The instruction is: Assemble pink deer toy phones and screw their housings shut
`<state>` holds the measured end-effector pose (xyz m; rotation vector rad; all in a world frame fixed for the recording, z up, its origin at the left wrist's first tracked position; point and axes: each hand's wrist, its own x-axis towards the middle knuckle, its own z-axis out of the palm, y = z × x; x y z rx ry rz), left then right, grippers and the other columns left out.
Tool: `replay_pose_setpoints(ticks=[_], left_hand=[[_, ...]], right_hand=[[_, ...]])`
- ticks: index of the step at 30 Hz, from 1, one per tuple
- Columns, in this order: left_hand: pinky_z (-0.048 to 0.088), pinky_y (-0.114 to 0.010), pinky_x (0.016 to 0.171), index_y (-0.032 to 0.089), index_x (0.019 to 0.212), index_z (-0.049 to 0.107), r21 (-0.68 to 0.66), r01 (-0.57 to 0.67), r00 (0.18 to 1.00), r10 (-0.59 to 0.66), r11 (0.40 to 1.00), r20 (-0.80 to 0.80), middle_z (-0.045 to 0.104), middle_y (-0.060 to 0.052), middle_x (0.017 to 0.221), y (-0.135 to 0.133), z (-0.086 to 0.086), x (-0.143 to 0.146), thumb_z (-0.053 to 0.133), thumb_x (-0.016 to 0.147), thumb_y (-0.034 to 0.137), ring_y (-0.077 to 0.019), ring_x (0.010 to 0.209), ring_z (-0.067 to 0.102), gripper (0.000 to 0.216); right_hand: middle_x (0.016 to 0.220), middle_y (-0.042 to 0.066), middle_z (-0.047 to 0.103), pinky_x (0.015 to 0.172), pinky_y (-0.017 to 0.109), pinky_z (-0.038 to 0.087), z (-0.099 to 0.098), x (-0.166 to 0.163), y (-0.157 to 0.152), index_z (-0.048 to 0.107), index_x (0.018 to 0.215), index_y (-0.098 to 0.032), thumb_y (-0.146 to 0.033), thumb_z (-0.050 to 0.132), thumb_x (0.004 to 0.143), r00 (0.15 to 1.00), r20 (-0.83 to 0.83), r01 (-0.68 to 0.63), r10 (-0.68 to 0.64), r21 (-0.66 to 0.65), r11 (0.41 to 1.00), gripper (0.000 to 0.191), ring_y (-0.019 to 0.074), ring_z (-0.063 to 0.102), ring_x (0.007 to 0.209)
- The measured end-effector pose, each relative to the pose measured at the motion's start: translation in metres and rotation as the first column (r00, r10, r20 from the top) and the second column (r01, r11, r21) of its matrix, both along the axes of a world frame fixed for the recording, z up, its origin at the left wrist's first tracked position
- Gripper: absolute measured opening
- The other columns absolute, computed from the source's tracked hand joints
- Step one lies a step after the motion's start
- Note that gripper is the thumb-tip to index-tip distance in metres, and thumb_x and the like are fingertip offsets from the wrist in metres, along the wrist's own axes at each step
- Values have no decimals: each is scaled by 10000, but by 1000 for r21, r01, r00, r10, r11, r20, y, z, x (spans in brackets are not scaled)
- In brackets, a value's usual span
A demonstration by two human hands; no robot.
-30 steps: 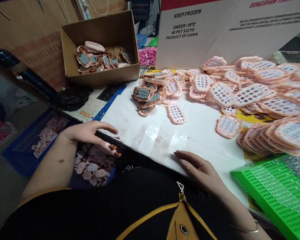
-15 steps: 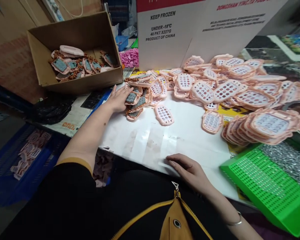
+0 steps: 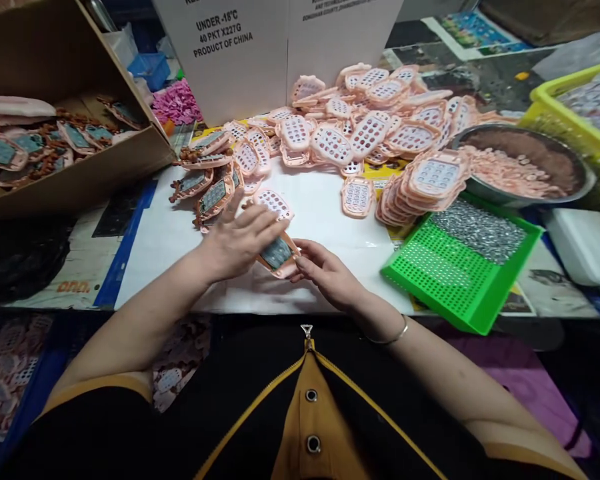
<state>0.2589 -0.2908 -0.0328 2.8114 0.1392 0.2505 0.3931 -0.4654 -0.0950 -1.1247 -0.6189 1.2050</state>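
Observation:
Between my hands is a tilted pink toy phone half [image 3: 276,257] with a grey-green circuit board inside. My left hand [image 3: 240,243] reaches across its upper left part, fingers over it and one finger raised; the thumb is hidden. My right hand [image 3: 325,267] grips its right end between thumb and fingers. Just beyond my left hand, a small heap of similar halves with boards [image 3: 213,193] lies on the white sheet [image 3: 325,213]. A pink phone front with round holes [image 3: 273,203] is partly covered by my left hand.
A cardboard box [image 3: 145,150] with more board-filled halves stands left. Many pink fronts [image 3: 333,143] are heaped at the back, with a stack [image 3: 425,183] before a green basket [image 3: 430,267] of small metal pieces. A metal bowl [image 3: 580,183] and yellow basket [image 3: 540,113] stand right.
My left hand has come away from the heap with a phone half, moving toward me. My right hand has risen from the table edge and taken its right end. The view has turned right.

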Motion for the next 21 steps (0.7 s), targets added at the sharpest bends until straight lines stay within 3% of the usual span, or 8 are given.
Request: replay_pose_setpoints(ticks=[4, 8, 10, 11, 13, 15, 18, 21], left_hand=[[-86, -590, 1252, 315, 1356, 630, -124, 41, 999, -39, 991, 18, 566, -54, 1487, -19, -19, 19, 524, 876, 209, -305, 1474, 384, 503], [-29, -577, 1258, 265, 1476, 500, -255, -266, 920, 323, 930, 219, 337, -99, 1650, -18, -34, 0, 668, 795, 286, -345, 1573, 138, 701], [119, -539, 1264, 244, 1545, 375, -560, -335, 839, 511, 758, 189, 300, -136, 1660, -22, -43, -10, 717, 779, 397, -333, 1563, 184, 853], [195, -514, 1251, 250, 1562, 329, -740, -283, 837, 534, 610, 119, 325, -145, 1646, -27, -47, -13, 731, 771, 462, -325, 1542, 252, 912], [300, -474, 1214, 261, 1561, 314, -968, -90, 906, 424, 235, 19, 412, -154, 1596, -38, -53, -11, 757, 731, 577, -320, 1482, 381, 992], [350, -455, 1186, 238, 1511, 405, -996, 85, 949, 307, -35, 71, 485, -167, 1539, -50, -57, -2, 803, 657, 627, -337, 1434, 448, 1020], [441, -470, 1101, 237, 1370, 561, -957, 183, 959, 255, -227, 123, 547, -161, 1484, -60, -56, 15, 870, 546, 625, -376, 1363, 521, 962], [499, -500, 1008, 244, 1208, 646, -929, 171, 962, 258, -327, 87, 638, -144, 1374, -61, -53, 22, 834, 512, 701, -394, 1269, 594, 855]], right_hand=[[912, -2, 749, 722, 298, 592, -4, 3, -8, 688, 1036, -239, -589, 813, 703, 996, -26, 90, -90, -10, 996, 499, 139, 690, 742], [910, 8, 753, 717, 312, 586, -7, 12, -17, 690, 1032, -243, -593, 804, 698, 968, -77, 237, -239, -36, 971, 497, 159, 687, 769], [911, 10, 752, 707, 316, 585, -5, 13, -17, 691, 1014, -252, -589, 818, 670, 957, -99, 270, -272, -39, 962, 498, 163, 677, 766], [900, 11, 751, 693, 316, 583, -3, 12, -15, 694, 993, -256, -588, 830, 648, 957, -116, 265, -268, -40, 963, 498, 163, 668, 746], [861, 10, 749, 668, 314, 578, 2, 7, -11, 698, 942, -258, -582, 862, 599, 960, -162, 227, -229, -35, 973, 500, 161, 650, 702], [813, 3, 742, 662, 311, 573, 7, 0, -8, 701, 928, -259, -575, 877, 582, 967, -199, 159, -160, -23, 987, 501, 152, 637, 664], [745, -5, 728, 654, 318, 571, 11, -5, -8, 702, 927, -252, -610, 857, 606, 984, -171, 55, -58, -20, 998, 505, 147, 631, 623], [695, 0, 714, 632, 324, 571, 13, 3, -12, 702, 832, -230, -679, 815, 629, 999, 34, 37, -36, -39, 999, 506, 150, 638, 605]])
